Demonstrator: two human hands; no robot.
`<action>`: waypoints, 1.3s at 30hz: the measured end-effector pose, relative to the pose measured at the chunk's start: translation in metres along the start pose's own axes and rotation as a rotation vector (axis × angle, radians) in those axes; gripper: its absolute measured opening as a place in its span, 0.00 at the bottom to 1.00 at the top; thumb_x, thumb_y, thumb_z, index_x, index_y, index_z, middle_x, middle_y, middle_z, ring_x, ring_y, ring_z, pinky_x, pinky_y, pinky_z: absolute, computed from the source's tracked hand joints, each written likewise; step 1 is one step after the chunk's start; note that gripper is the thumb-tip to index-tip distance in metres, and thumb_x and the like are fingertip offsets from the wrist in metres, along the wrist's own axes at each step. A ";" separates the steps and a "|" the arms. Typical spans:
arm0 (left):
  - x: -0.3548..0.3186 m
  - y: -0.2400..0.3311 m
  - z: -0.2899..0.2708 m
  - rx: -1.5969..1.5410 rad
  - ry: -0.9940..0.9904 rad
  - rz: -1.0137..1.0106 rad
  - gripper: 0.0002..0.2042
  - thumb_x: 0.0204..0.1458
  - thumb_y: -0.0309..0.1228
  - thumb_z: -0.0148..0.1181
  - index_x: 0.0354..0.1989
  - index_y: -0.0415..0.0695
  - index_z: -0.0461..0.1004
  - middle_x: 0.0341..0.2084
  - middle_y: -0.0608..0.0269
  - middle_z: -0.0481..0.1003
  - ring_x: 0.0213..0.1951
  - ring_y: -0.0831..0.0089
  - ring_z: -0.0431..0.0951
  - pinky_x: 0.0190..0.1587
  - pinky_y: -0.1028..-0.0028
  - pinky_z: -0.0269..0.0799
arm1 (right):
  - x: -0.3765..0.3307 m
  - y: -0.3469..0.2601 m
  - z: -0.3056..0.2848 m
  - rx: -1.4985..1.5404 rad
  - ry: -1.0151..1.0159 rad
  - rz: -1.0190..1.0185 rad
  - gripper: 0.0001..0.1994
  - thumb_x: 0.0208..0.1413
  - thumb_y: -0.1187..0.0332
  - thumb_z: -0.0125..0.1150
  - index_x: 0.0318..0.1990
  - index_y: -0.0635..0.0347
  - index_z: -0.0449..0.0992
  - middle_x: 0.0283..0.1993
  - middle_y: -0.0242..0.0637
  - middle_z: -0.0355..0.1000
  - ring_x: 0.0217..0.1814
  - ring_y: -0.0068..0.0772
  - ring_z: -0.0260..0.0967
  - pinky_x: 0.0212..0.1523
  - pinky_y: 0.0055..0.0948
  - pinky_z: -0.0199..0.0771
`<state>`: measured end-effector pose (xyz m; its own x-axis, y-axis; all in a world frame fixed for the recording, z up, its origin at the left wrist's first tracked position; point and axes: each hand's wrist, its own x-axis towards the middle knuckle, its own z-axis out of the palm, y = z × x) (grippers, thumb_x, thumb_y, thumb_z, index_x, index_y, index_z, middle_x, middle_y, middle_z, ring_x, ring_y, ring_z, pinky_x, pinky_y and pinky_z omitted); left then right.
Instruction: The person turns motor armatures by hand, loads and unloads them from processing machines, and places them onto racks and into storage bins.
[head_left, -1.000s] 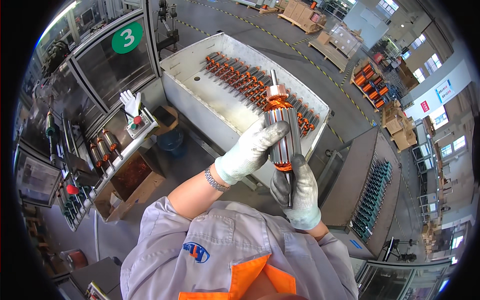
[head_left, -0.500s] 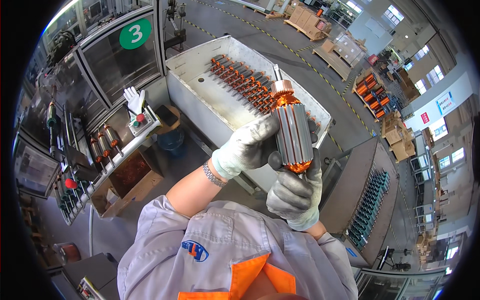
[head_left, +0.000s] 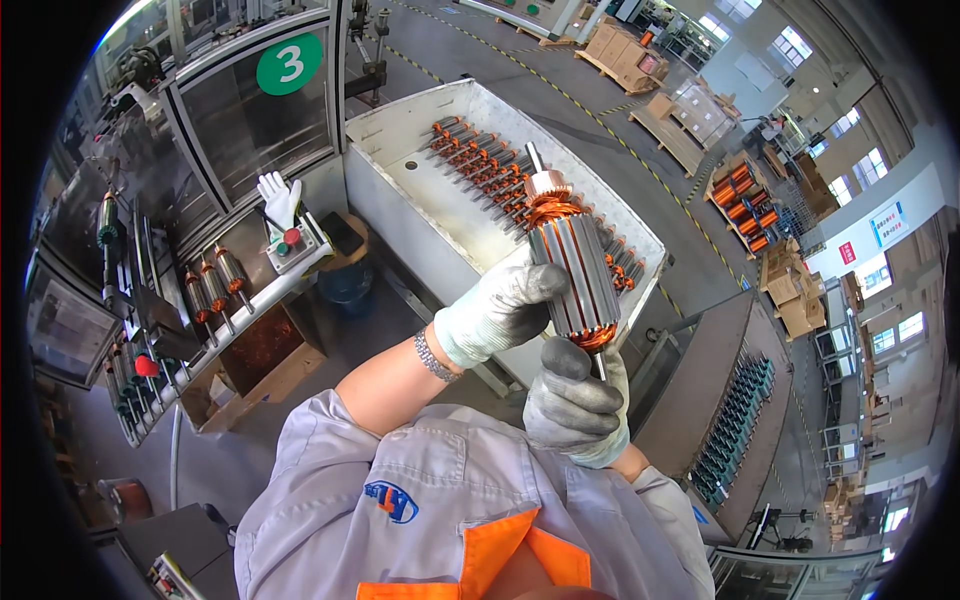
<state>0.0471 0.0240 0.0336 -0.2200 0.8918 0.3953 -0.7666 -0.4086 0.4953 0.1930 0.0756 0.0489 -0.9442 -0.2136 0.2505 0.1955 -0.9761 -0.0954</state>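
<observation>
A motor armature (head_left: pixel 577 275) with a grey ribbed core, copper windings at both ends and a copper commutator on top is held up in front of my chest, its shaft tilted a little left. My left hand (head_left: pixel 502 312), in a grey-palmed white glove, closes round the left side of the core. Below it my right hand (head_left: pixel 578 402), gloved alike, is curled round the lower shaft just under the bottom winding; some of its fingers are hidden. Behind the armature, a white bin (head_left: pixel 400 215) contains rows of similar copper-wound armatures (head_left: pixel 478 160).
Left stands a machine with a clear-panelled guard (head_left: pixel 262 130), a button box (head_left: pixel 292 248), a white glove (head_left: pixel 279 198) and three armatures (head_left: pixel 215 283) on its ledge. A cardboard box (head_left: pixel 262 355) sits below. To the right, a grey bin (head_left: pixel 690 400) carries rows of green armatures (head_left: pixel 735 425).
The armature has tipped further left at its top and turned slightly. My right hand has slid from the core's lower end down to the shaft, while my left hand keeps its grip.
</observation>
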 end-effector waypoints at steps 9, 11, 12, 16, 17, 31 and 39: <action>-0.027 0.029 -0.014 -0.012 0.147 0.014 0.35 0.52 0.46 0.67 0.64 0.43 0.62 0.51 0.63 0.73 0.51 0.73 0.75 0.55 0.68 0.73 | 0.025 0.017 0.004 -0.276 0.441 -0.062 0.31 0.67 0.42 0.39 0.46 0.69 0.66 0.12 0.23 0.53 0.09 0.18 0.49 0.13 0.18 0.51; -0.033 0.045 -0.017 0.012 0.188 -0.004 0.31 0.53 0.44 0.68 0.61 0.43 0.64 0.47 0.65 0.73 0.48 0.73 0.76 0.53 0.68 0.74 | 0.035 0.017 -0.002 -0.689 0.719 -0.167 0.28 0.67 0.46 0.41 0.48 0.69 0.69 0.13 0.23 0.54 0.09 0.20 0.50 0.12 0.22 0.51; -0.035 0.052 -0.018 0.092 0.199 0.041 0.30 0.53 0.43 0.67 0.60 0.43 0.65 0.46 0.66 0.73 0.47 0.74 0.76 0.53 0.68 0.74 | 0.035 0.023 -0.014 -0.871 0.821 -0.341 0.31 0.66 0.43 0.42 0.53 0.68 0.69 0.16 0.29 0.62 0.12 0.22 0.55 0.15 0.22 0.56; -0.039 0.071 -0.034 0.399 0.286 0.180 0.25 0.54 0.35 0.66 0.58 0.44 0.65 0.41 0.69 0.72 0.45 0.76 0.74 0.50 0.70 0.73 | 0.070 0.043 -0.039 -1.466 0.798 -0.653 0.30 0.62 0.50 0.56 0.62 0.67 0.63 0.43 0.37 0.72 0.38 0.22 0.66 0.38 0.22 0.65; -0.040 0.075 -0.033 0.534 0.334 0.247 0.25 0.54 0.33 0.65 0.59 0.44 0.64 0.41 0.69 0.72 0.45 0.77 0.74 0.50 0.71 0.72 | 0.075 0.043 -0.050 -1.535 0.697 -0.720 0.30 0.61 0.56 0.61 0.62 0.68 0.61 0.50 0.39 0.71 0.49 0.25 0.67 0.51 0.27 0.68; -0.052 0.118 -0.081 0.297 0.078 -0.072 0.34 0.51 0.41 0.66 0.62 0.36 0.61 0.52 0.47 0.73 0.56 0.59 0.74 0.60 0.62 0.68 | 0.114 0.048 -0.093 -0.956 0.752 -0.522 0.37 0.59 0.30 0.44 0.47 0.61 0.70 0.16 0.26 0.55 0.11 0.19 0.46 0.13 0.19 0.45; -0.017 0.096 -0.104 -0.026 0.161 -0.176 0.24 0.59 0.39 0.57 0.60 0.37 0.66 0.51 0.45 0.74 0.52 0.53 0.77 0.56 0.57 0.75 | 0.114 0.005 -0.091 -0.454 0.614 -0.158 0.41 0.59 0.29 0.35 0.40 0.67 0.72 0.10 0.23 0.48 0.06 0.20 0.40 0.08 0.21 0.43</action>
<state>-0.0853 -0.0103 -0.0062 -0.1735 0.9692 0.1749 -0.8164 -0.2409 0.5248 0.0627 0.0499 -0.0108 -0.9552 0.1171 -0.2718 0.0437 -0.8525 -0.5210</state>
